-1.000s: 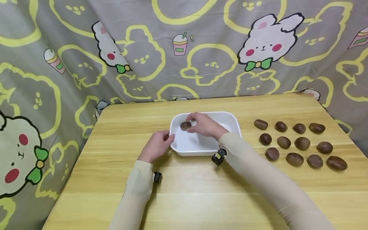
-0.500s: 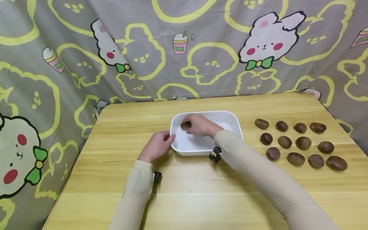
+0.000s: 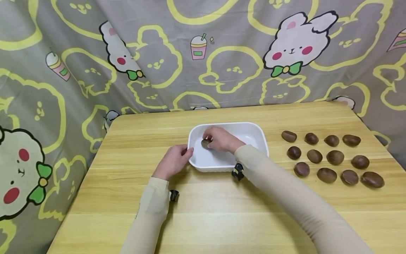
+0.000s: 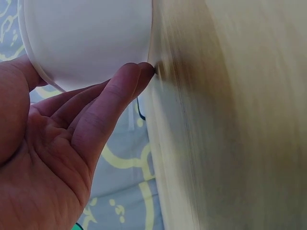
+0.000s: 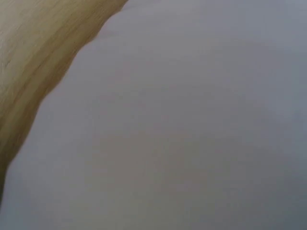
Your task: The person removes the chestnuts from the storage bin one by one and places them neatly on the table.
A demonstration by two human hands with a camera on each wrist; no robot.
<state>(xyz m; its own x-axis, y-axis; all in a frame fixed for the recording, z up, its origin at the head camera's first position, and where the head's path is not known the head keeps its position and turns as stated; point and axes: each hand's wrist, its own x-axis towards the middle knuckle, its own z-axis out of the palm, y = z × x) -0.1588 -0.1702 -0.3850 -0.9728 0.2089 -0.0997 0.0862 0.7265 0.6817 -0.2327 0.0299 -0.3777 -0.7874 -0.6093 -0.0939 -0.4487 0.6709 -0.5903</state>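
In the head view, a white rectangular plastic tray [image 3: 228,167] stands on the wooden table. My left hand [image 3: 172,160] holds its left end, thumb at the rim and fingers against the outer wall. The left wrist view shows this left hand [image 4: 62,129] from the palm side, fingertips low on the tray [image 4: 91,43] near the tabletop. Inside the tray, my right hand [image 3: 222,138] pinches a brown chestnut [image 3: 204,143] close over the tray's floor, partly covered by the fingers. The tray's pale wall [image 5: 168,120] fills most of the right wrist view, where no hand shows.
Several chestnuts [image 3: 335,157] lie in three rows on the right of the wooden table [image 3: 206,218]. A grey patterned curtain [image 3: 222,81] hangs behind and to the left of it. Both wrists carry small black devices [image 3: 238,171].
My right hand has shifted slightly toward me inside the tray, and the chestnut has moved with it. The left hand stays at the tray's left end.
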